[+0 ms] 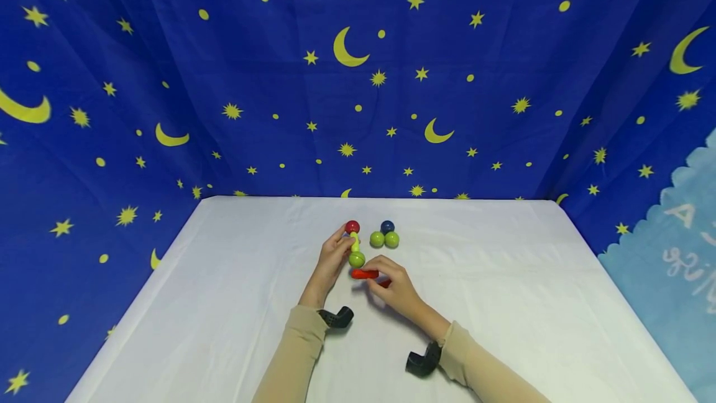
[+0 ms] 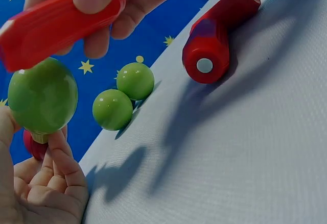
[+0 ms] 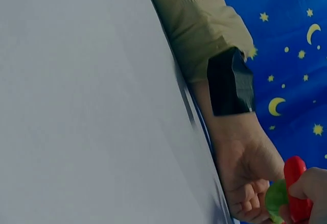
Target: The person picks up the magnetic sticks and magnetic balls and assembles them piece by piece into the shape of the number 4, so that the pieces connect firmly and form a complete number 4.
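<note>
Just below the glossy lime-green ball [image 1: 357, 259], pinches one red plastic rod [image 1: 365, 274] between thumb and fingers of the right hand [image 1: 394, 285]; above it, grips the yellow-green plastic rod [image 1: 355, 245] with curled left hand [image 1: 329, 263]. Could knock that ball loose by bumping it off-centre.

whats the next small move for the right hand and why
Probably ease the red rod in the right hand onto the nearby green ball: the rod's end is close to it, and the left hand holds the yellow-green rod joining that ball to a red one.
</note>
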### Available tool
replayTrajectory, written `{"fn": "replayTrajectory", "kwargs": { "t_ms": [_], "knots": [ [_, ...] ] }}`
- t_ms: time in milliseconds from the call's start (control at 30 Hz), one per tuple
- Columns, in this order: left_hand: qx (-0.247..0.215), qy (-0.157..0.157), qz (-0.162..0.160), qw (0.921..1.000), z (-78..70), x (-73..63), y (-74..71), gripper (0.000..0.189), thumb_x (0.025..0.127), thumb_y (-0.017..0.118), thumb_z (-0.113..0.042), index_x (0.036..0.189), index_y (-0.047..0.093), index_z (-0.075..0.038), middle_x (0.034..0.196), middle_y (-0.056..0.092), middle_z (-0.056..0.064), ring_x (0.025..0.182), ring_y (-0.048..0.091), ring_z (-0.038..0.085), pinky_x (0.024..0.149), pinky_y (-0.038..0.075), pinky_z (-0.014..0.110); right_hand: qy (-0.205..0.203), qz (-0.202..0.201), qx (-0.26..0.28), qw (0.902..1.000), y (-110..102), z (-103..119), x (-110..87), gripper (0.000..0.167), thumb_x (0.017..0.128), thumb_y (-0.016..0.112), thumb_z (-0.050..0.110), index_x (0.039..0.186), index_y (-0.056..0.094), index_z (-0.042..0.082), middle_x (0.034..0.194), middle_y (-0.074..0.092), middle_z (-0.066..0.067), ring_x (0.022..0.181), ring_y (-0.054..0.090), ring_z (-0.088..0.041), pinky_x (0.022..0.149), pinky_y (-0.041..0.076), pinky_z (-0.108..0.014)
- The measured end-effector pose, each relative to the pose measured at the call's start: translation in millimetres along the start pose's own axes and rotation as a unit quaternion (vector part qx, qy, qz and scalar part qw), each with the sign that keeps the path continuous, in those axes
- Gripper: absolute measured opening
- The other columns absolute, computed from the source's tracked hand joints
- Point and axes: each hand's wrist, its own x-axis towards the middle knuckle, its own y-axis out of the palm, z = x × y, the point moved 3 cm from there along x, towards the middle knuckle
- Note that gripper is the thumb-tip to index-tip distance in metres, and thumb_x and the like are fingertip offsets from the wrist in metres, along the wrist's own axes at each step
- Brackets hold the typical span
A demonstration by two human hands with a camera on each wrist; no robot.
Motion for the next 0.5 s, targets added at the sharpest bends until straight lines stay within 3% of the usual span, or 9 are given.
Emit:
{"fn": "replayTrajectory", "kwargs": {
  "t_ms": [200,333,500],
  "knots": [
    [0.007,-0.002,-0.001,1.0000,0.3,0.4,0.1,0.059,0.093,0.054,-0.007,0.147,0.031,0.000,0.085,0.065,-0.008,0.074,0.056,-0.001,0.070,0.046,0.014,-0.002,-0.025,0.010,0.9996,-13.0,20.9,11.0,0.026,0.070,0.065,-0.023,0.093,0.065,-0.010,0.090,0.064,-0.023,0.081,0.061,-0.035,0.059,0.055,-0.032],
    [0.011,-0.003,0.001,0.9999,0.2,1.2,0.1,0.058,0.092,0.055,-0.006,0.146,0.033,-0.002,0.083,0.065,-0.009,0.073,0.055,-0.001,0.069,0.045,0.013,0.005,-0.047,0.000,0.9989,-17.9,20.8,12.7,0.026,0.070,0.065,-0.022,0.093,0.065,-0.010,0.089,0.065,-0.023,0.081,0.060,-0.033,0.065,0.053,-0.036],
    [0.019,-0.005,0.002,0.9998,-0.4,1.1,0.5,0.061,0.092,0.056,-0.007,0.147,0.032,-0.002,0.082,0.063,-0.011,0.072,0.052,-0.001,0.067,0.044,0.013,0.030,-0.067,-0.012,0.9972,-20.8,11.1,10.3,0.026,0.071,0.065,-0.019,0.094,0.066,-0.009,0.091,0.066,-0.021,0.082,0.059,-0.030,0.071,0.050,-0.030]
  ]
}}
